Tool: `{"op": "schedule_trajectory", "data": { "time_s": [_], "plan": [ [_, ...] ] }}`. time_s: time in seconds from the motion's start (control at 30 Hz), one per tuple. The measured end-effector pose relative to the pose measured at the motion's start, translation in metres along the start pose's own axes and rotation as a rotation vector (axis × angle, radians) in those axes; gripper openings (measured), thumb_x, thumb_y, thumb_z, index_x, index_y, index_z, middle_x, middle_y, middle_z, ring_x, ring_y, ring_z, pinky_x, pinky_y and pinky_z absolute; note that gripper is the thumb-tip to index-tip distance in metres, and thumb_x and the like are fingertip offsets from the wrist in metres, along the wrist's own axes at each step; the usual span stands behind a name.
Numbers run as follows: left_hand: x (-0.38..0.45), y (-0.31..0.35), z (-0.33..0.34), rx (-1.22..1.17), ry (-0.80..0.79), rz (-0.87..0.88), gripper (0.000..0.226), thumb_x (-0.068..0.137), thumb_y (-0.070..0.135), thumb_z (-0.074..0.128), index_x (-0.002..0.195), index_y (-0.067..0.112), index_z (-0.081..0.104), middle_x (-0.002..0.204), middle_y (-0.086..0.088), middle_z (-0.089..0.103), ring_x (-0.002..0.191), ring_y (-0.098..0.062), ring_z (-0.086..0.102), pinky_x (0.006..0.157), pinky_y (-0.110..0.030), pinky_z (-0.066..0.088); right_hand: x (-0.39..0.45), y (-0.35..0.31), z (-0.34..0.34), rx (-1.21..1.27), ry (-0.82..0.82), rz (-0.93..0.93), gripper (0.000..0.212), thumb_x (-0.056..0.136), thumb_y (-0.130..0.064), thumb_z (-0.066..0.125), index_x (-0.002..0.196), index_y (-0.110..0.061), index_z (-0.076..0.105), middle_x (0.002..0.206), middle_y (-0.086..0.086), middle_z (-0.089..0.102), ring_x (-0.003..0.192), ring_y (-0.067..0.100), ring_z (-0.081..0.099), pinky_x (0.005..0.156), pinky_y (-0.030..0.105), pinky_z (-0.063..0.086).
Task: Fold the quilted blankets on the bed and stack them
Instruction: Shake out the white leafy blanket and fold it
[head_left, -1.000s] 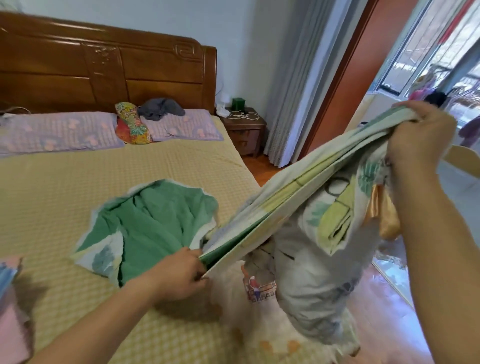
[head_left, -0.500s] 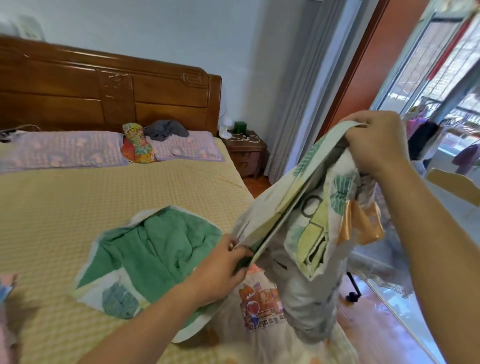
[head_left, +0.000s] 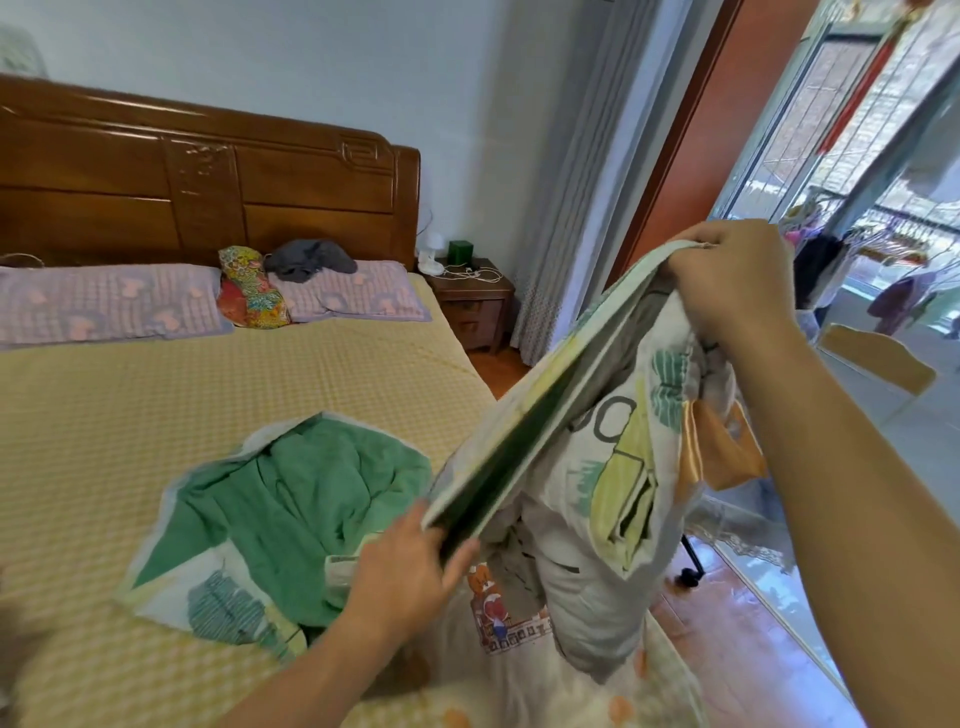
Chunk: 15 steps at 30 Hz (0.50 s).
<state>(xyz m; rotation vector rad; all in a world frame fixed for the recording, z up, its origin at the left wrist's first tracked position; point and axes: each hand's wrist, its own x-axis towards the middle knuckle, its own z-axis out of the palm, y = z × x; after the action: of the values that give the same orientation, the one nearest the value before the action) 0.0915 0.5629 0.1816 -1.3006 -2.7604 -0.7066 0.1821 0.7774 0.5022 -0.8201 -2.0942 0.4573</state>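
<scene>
- Since a second earlier, the right hand (head_left: 737, 280) had swung its edge of the quilt (head_left: 613, 467) inward, and the left hand (head_left: 410, 566) had risen off the bed (head_left: 104, 415).
- Both hands pinched that doubled edge taut between them, probably to line up the layers for a fold.
- Part of the quilt, green side up, lay rumpled on the bed.

green-backed blanket (head_left: 311, 499), yellow checked bedsheet (head_left: 156, 415)

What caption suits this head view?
Both hands, left and right, stretch a quilted blanket's edge above the bed.
</scene>
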Motion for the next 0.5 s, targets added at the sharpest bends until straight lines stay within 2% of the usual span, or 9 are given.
{"op": "schedule_trajectory", "data": {
  "time_s": [0.07,0.13,0.2,0.27,0.33,0.43,0.5],
  "plan": [
    [-0.015,0.000,0.026,0.081,-0.039,0.018,0.062,0.094,0.071,0.038,0.105,0.023,0.074,0.121,0.000,0.054,0.088,-0.018,0.061,0.064,-0.035,0.056,0.002,-0.003,0.001,-0.010,0.039,0.010,0.025,0.074,-0.009,0.055,0.078,-0.014,0.079,0.079,0.012,0.073,0.077,0.029,0.066,0.064,0.041,0.055],
    [-0.017,0.002,0.041,0.131,-0.044,-0.078,0.056,0.094,0.067,0.045,0.101,0.020,0.076,0.131,-0.004,0.051,0.097,-0.023,0.062,0.063,-0.039,0.058,0.004,-0.007,0.004,-0.014,0.066,0.022,0.024,0.071,-0.011,0.054,0.076,-0.011,0.078,0.078,0.015,0.071,0.071,0.028,0.064,0.058,0.039,0.053],
    [-0.014,0.007,0.047,0.124,-0.074,-0.193,0.054,0.095,0.063,0.048,0.103,0.016,0.074,0.148,-0.010,0.041,0.117,-0.030,0.056,0.076,-0.045,0.059,0.006,-0.011,0.006,-0.007,0.065,0.031,0.025,0.067,-0.012,0.053,0.076,-0.009,0.076,0.078,0.018,0.070,0.065,0.030,0.060,0.054,0.039,0.048],
    [-0.008,0.007,0.046,0.139,-0.084,-0.276,0.052,0.095,0.061,0.051,0.108,0.016,0.072,0.162,-0.013,0.022,0.136,-0.034,0.043,0.091,-0.049,0.054,0.006,-0.015,0.006,0.015,0.065,0.017,0.029,0.063,-0.014,0.052,0.078,-0.005,0.074,0.079,0.024,0.067,0.059,0.026,0.050,0.053,0.035,0.040],
    [0.002,0.004,0.041,0.146,-0.121,-0.342,0.042,0.096,0.050,0.054,0.116,0.015,0.068,0.165,-0.013,0.010,0.142,-0.037,0.033,0.097,-0.052,0.049,0.005,-0.018,0.002,0.030,0.070,0.001,0.028,0.064,-0.014,0.053,0.080,-0.002,0.074,0.081,0.026,0.067,0.059,0.025,0.049,0.054,0.035,0.041],
    [0.008,-0.007,0.040,0.092,-0.089,-0.311,0.030,0.098,0.022,0.049,0.120,0.010,0.066,0.157,-0.014,0.027,0.129,-0.036,0.046,0.092,-0.048,0.051,0.006,-0.018,-0.005,0.050,0.081,-0.012,0.023,0.071,-0.011,0.056,0.079,-0.006,0.076,0.080,0.022,0.069,0.066,0.033,0.060,0.058,0.044,0.053],
    [-0.003,-0.023,0.040,-0.048,-0.050,-0.249,0.029,0.098,0.018,0.051,0.123,0.011,0.064,0.144,-0.008,0.045,0.114,-0.031,0.058,0.080,-0.031,0.050,0.015,-0.008,-0.008,0.044,0.137,0.021,0.026,0.068,-0.013,0.054,0.079,-0.005,0.075,0.076,0.024,0.066,0.062,0.029,0.054,0.056,0.044,0.052]
  ]
}}
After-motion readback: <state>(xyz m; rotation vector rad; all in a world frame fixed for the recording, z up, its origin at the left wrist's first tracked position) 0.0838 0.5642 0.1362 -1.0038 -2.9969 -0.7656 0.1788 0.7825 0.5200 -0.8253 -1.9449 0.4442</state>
